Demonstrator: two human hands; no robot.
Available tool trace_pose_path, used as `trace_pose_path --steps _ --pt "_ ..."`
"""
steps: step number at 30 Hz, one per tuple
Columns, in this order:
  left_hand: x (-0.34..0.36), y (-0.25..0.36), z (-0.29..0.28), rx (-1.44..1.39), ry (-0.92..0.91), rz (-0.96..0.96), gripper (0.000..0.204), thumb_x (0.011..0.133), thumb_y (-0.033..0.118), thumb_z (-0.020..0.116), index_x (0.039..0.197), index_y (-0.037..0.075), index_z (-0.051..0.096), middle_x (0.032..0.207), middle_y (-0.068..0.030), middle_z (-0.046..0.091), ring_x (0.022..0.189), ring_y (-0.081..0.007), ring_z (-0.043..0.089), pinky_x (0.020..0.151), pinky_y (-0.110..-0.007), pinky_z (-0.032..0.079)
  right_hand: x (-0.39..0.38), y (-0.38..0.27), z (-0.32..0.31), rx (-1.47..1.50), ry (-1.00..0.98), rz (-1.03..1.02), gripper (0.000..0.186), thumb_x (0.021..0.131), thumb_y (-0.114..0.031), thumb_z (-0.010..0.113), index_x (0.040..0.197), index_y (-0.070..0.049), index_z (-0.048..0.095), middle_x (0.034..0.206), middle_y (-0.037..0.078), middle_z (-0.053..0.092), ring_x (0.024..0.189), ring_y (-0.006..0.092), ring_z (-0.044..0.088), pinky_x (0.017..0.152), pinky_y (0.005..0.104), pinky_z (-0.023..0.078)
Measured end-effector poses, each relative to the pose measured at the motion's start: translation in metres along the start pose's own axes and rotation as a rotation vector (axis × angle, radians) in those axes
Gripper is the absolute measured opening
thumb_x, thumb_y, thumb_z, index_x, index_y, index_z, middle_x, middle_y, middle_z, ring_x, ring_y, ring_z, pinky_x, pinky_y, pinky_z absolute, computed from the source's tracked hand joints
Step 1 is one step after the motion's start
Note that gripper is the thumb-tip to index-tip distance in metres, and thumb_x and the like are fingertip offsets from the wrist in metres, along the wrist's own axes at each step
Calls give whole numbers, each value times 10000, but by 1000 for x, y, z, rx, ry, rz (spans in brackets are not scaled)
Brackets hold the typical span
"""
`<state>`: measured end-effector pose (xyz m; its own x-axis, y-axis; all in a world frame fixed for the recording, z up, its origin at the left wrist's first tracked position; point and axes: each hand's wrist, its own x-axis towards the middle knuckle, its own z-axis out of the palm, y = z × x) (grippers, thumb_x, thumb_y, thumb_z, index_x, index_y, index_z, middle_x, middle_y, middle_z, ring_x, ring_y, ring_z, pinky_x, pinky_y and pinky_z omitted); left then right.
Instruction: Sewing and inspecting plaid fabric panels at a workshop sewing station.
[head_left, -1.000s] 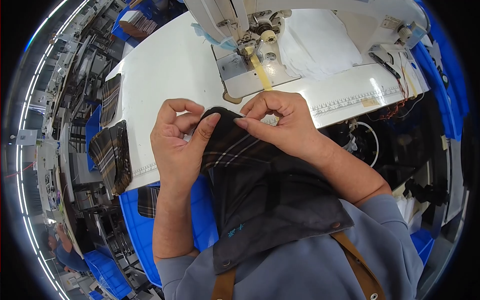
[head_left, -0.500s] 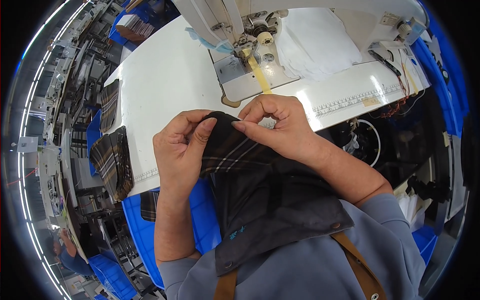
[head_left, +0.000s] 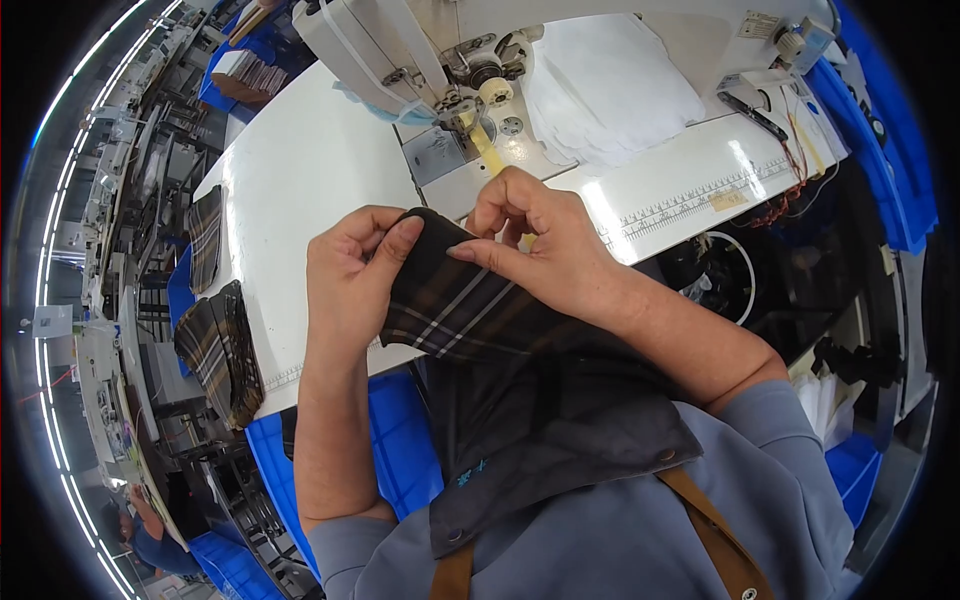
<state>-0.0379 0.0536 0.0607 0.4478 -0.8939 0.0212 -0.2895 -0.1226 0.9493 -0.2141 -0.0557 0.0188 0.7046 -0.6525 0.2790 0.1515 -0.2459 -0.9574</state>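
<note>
Head view, from the left edge: plaid cloth pieces (head_left: 215,350) stacked at the left end of the white desk (head_left: 290,200), partly over its rim. Next along, the left hand (head_left: 350,270), grasping the top corner of a dark plaid cloth (head_left: 450,310) between thumb and fingers. Below, beside the left forearm, a blue bin (head_left: 405,425); above, beyond the cloth, a white sewing machine (head_left: 385,45). Held up between both hands, at the near edge of the desk and in front of the dark apron (head_left: 560,420): the cloth itself (black at the top, striped lower down). Under the needle area, a yellow strip (head_left: 487,155). Then the right hand (head_left: 540,240), thumb resting on the cloth, fingers curled (impossible to make out whether pinching). Farther right, white sheets (head_left: 610,90) and a dark-handled tool (head_left: 752,115), both on the desk.
</note>
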Motion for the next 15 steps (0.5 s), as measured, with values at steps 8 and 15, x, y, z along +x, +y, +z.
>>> trace_pose_path --steps 8,15 --pt "73 -37 2 316 -160 -54 200 930 154 730 971 -42 717 803 -22 726 696 -53 596 653 -213 467 33 22 -33 -447 -331 -249 224 875 -41 644 1093 -43 695 860 127 727 762 262 713 696 355 560" --pt "117 -44 17 681 -41 86 343 773 268 848 953 -8 755 822 -126 757 725 -224 712 706 -347 558 72 44 -42 -1012 -387 -683 207 759 -138 634 926 -87 746 791 51 663 861 257 674 784 381 551"
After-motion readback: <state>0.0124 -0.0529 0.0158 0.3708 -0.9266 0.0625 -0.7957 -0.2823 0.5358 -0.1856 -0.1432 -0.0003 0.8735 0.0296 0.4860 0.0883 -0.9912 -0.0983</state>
